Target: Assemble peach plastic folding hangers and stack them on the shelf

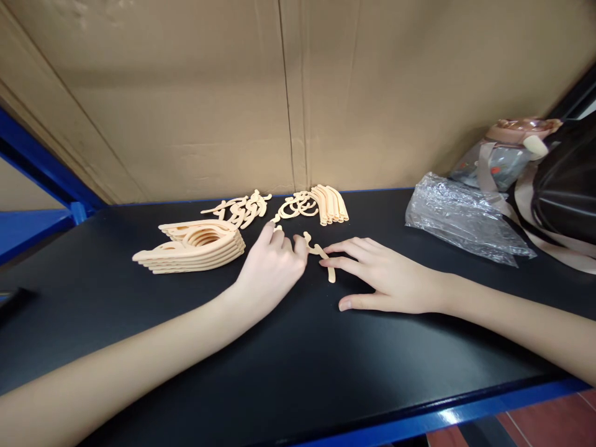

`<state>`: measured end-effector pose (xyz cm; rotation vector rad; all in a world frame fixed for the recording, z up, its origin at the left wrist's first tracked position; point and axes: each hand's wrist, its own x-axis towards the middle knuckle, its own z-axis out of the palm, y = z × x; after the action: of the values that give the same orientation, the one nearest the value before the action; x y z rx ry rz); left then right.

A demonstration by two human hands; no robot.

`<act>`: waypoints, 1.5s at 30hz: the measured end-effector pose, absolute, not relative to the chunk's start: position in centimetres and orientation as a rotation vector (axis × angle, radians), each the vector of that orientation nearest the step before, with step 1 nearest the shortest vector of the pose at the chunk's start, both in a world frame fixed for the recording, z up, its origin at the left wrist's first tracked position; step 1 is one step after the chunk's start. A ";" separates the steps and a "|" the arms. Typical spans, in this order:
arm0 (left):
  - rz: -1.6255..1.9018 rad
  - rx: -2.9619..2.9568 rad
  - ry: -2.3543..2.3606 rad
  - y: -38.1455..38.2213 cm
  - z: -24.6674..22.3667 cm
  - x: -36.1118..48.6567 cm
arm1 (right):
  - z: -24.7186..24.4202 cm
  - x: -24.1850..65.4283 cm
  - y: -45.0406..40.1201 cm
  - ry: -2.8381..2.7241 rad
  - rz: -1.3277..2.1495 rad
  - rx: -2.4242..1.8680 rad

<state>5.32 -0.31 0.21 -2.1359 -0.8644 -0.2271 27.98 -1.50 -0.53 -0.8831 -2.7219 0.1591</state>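
Observation:
On the black tabletop, my left hand (274, 267) is palm down with its fingers curled and their tips mostly hidden. It is closed over part of a small beige plastic hanger piece (319, 250) with a bent, forked shape. My right hand (386, 273) lies beside that piece with fingers stretched out and thumb apart, two fingertips touching or almost touching it. Left of my hands sits a neat stack of beige hanger parts (200, 251). Behind are a loose pile of small beige pieces (242, 211), beige hooks (298, 205) and a bundle of curved beige bars (331, 205).
Crumpled clear plastic bags (460, 217) lie to the right. Beyond them stand a strapped bottle (507, 152) and a dark bag (563, 180). A cardboard wall (186, 93) closes off the back. The table has a blue front edge (447, 416), and a dark object (9, 298) shows at far left.

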 end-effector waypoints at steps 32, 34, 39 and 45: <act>-0.579 -2.578 -0.697 -7.7 -1.0 8.0 | -0.2 27.5 -2.1 -2.766 0.280 -0.628; -0.578 -2.588 -0.692 -7.8 -0.9 8.0 | -0.1 27.4 -2.2 -2.770 0.290 -0.622; -0.556 -2.607 -0.708 -7.8 -0.7 8.0 | -0.1 27.5 -2.2 -2.754 0.299 -0.601; -0.545 -2.579 -0.669 -7.8 -0.7 8.0 | 0.0 27.5 -2.2 -2.754 0.324 -0.581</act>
<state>7.98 -7.81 -0.74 -2.5787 -0.6693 -0.5448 27.53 -2.20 0.03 -0.5805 -2.7540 0.3244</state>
